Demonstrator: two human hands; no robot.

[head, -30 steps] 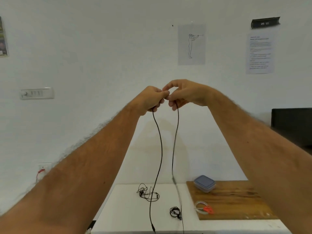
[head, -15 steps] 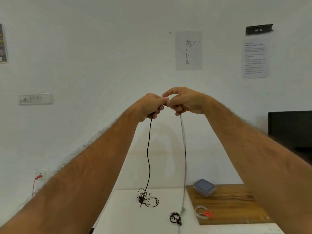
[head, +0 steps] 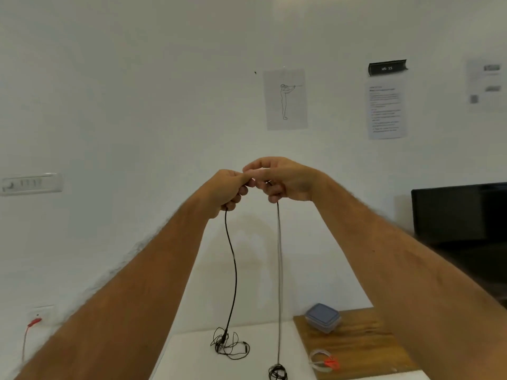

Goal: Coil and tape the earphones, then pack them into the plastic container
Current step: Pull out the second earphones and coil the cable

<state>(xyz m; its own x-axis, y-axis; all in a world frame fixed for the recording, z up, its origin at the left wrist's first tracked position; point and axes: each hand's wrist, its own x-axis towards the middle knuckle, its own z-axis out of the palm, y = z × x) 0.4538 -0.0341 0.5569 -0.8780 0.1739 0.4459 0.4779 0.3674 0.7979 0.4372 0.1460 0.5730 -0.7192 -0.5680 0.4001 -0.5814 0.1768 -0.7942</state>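
While both hands meet above the tabletop (head: 192,357), left hand (head: 227,187) and right hand (head: 285,179) pinching the earphone cable (head: 233,261), plastic container (head: 323,317) right of its strands.

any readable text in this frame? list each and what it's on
"WS 13", roughly; blurred: black nameplate on the wall.
Printed sheet under it: lines too small to read.
Far-right sheet: blurred, unreadable.
Figure drawing sheet: no text visible.
Plastic container: no label visible.

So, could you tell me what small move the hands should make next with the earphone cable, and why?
Probably wind the first loop: both the left hand and right hand pinch the earphone cable raised high, and two long strands hang uncoiled toward the white table.
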